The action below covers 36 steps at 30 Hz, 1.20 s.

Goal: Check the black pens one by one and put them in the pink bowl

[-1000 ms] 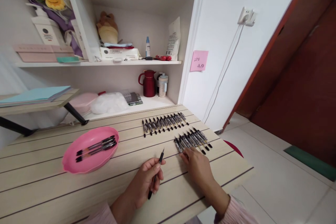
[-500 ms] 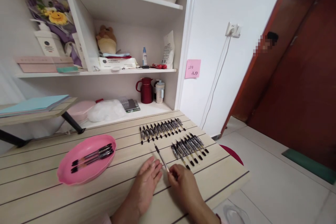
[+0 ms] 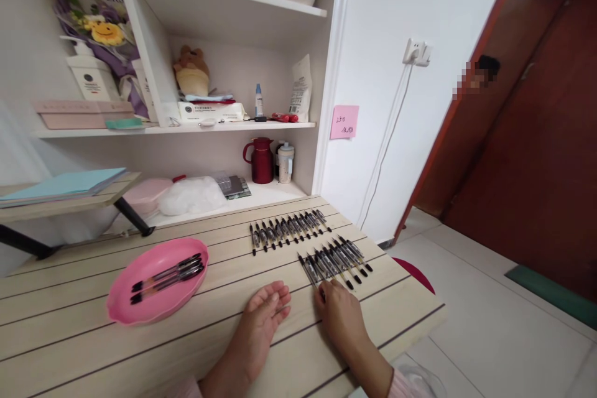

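My right hand [image 3: 339,310] is closed on the lower end of a pen [image 3: 306,268], which lies at the left end of the nearer row of pens [image 3: 342,256]. Farther back is a second row of pens [image 3: 289,229], black and clear, side by side. My left hand [image 3: 267,310] rests palm up over the table, fingers loosely apart and holding nothing. Left of it stands a pink oval dish [image 3: 119,305] with several pens [image 3: 168,280] lying in it.
The striped wooden table [image 3: 224,339] meets a white shelf unit [image 3: 224,130] at the back. On its lowest shelf are a red jug [image 3: 262,161] and a pale cup [image 3: 285,165]. A small raised stand [image 3: 128,214] occupies the left. A person [image 3: 482,71] is at the doorway.
My right hand has moved right and slightly away from me, bringing its pen beside the nearer row. My left hand stays in nearly the same place, fingers a little more curled.
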Motion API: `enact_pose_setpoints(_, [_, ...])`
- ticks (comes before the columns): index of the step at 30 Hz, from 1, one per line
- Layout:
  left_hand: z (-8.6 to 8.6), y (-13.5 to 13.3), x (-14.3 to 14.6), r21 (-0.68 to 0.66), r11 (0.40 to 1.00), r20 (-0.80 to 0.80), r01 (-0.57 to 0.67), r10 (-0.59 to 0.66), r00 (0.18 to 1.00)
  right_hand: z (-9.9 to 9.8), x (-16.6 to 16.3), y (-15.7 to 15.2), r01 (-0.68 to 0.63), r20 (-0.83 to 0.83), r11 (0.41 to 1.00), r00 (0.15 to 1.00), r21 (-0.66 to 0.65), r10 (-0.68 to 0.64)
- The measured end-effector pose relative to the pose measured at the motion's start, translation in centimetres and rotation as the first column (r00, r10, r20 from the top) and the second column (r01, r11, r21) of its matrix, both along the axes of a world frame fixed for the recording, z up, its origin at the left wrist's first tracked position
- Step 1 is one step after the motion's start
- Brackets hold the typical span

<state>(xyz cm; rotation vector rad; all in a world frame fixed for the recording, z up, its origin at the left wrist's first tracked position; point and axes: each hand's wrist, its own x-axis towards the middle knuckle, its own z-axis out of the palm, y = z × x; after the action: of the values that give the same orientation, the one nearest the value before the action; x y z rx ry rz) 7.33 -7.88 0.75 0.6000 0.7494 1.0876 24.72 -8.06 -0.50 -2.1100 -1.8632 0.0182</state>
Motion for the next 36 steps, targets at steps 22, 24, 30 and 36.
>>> enact_pose_setpoints(22, [-0.4,0.2,-0.1,0.023,1.0,-0.039,0.018,-0.017,0.999,0.1,0.3,-0.3,0.045,-0.041,0.999,0.998,0.016,-0.045])
enact_pose_setpoints(24, [-0.3,0.2,-0.1,0.017,1.0,-0.042,0.018,-0.017,0.999,0.1,0.4,-0.4,0.035,-0.04,0.999,0.999,0.027,-0.034])
enact_pose_setpoints(30, [-0.2,0.2,-0.1,0.015,1.0,-0.036,0.02,-0.02,0.999,0.1,0.6,-1.3,0.012,-0.045,0.995,0.999,0.099,-0.008])
enact_pose_setpoints(36, [-0.1,0.2,-0.1,0.027,0.999,-0.052,0.026,-0.024,0.998,-0.1,0.2,-1.7,-0.006,-0.047,0.99,0.999,0.143,0.013])
